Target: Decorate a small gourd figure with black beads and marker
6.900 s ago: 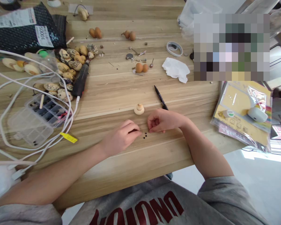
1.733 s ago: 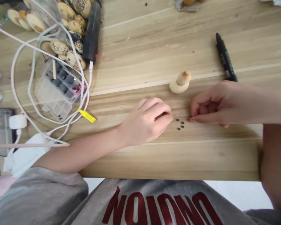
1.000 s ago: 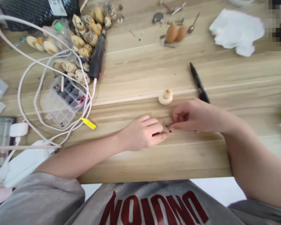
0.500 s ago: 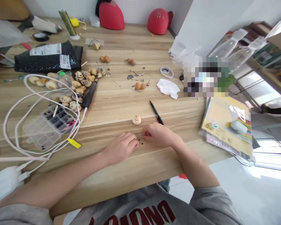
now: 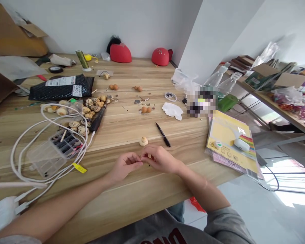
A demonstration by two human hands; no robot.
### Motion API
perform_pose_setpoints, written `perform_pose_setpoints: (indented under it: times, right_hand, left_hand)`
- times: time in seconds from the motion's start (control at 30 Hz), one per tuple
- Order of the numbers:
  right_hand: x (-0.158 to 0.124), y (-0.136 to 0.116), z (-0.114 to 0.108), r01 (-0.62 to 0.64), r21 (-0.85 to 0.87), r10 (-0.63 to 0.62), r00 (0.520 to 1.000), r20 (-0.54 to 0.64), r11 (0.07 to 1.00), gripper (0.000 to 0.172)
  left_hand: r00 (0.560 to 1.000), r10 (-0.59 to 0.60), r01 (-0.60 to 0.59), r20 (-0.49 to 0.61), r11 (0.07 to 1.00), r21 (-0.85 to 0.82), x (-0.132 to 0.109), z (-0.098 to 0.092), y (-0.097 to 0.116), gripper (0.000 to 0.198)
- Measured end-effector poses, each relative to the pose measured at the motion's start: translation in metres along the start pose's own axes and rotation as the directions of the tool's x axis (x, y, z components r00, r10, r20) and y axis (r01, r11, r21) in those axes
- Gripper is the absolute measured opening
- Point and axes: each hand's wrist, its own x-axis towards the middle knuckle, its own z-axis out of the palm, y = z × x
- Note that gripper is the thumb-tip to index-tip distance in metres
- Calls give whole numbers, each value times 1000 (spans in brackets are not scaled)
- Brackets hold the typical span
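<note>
My left hand (image 5: 127, 166) and my right hand (image 5: 161, 159) meet fingertip to fingertip above the front part of the wooden table. Both are pinched closed; whatever lies between the fingers is too small or hidden to make out. A tiny black bit (image 5: 149, 165) shows on the wood just under my right hand. Right behind the hands stands a small pale gourd (image 5: 143, 141), apart from them. A black marker pen (image 5: 163, 134) lies a little further back, to the right.
At left are a compartment box (image 5: 66, 144), looped white cable (image 5: 14, 152), a black tool (image 5: 98, 118) and a pile of speckled gourds (image 5: 87, 117). A white crumpled sheet (image 5: 173, 110) and tape roll (image 5: 170, 97) lie beyond the pen. Packaged papers (image 5: 226, 135) sit at the right edge.
My hands have come together from resting apart on the table, and their fingertips now touch. The camera view has tilted up, showing more of the wall and room.
</note>
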Motion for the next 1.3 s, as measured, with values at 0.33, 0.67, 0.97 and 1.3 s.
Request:
perform_pose_setpoints:
  times: [0.33, 0.67, 0.97, 1.3]
  right_hand:
    - [0, 3, 4, 157, 136, -152, 987, -45, 978, 14]
    - [1, 3, 2, 188, 147, -180, 981, -69, 971, 13]
    - [0, 4, 2, 226, 98, -220, 973, -66, 969, 13]
    - [0, 6, 2, 324, 80, -313, 941, -131, 943, 12]
  left_hand:
    - [969, -243, 241, 49, 879, -412, 2, 2, 13, 26]
    - [965, -251, 254, 69, 849, -463, 4, -1, 9, 24]
    - [963, -251, 265, 94, 847, -461, 6, -5, 4, 23]
    - [957, -249, 289, 146, 818, -497, 8, -9, 4, 24]
